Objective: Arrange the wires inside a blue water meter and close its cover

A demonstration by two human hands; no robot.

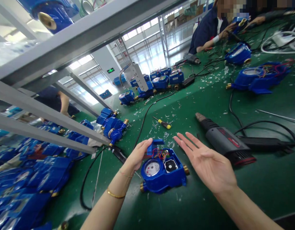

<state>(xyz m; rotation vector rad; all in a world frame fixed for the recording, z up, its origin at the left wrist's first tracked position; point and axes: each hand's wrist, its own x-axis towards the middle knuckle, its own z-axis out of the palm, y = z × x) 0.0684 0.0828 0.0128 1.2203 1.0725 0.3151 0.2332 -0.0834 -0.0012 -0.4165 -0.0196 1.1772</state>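
Note:
My left hand [137, 156] curls against the raised blue lid [155, 146] of a blue water meter [163, 174], which lies on the green mat with its dial and brass ends showing. Coloured wires show under the lid. My right hand [205, 163] hovers to the right of the meter, fingers spread, touching nothing. Beyond it lies a grey and black heat gun [224, 141]. A yellow-handled screwdriver [163, 123] lies on the mat ahead of my hands.
A grey metal shelf frame [66, 41] crosses the upper left, above a heap of blue meters [29, 175]. More meters [160, 82] stand in a row ahead. A co-worker [210, 30] handles a meter at the far side. Black cables and pale scraps lie across the green mat [265, 195].

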